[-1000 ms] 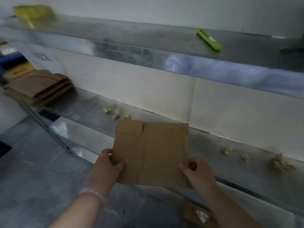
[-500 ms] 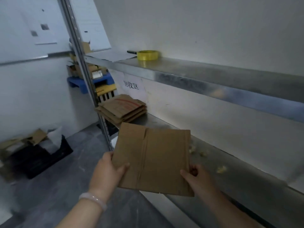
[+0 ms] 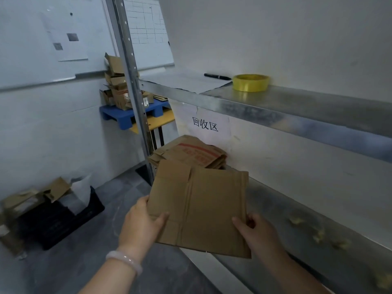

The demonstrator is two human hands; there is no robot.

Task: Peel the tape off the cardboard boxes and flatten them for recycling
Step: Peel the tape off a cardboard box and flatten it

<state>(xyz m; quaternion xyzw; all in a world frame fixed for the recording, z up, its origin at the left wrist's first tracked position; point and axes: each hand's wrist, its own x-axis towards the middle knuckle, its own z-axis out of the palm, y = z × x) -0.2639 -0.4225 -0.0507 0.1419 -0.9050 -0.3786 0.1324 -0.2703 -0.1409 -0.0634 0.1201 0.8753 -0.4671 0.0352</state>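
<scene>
Flattened box gripped by left hand and right hand, cardboard stack behind

You had a yellow tape roll on the upper shelf, with a black marker just beside it. A black crate stood on the floor to your left.

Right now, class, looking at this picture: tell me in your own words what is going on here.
A person holds a flattened cardboard box, left hand gripping its left edge, right hand its right edge. Ahead, a stack of flattened cardboard lies on the lower shelf beneath a paper sign. A yellow tape roll and black marker sit on the upper shelf.
</scene>
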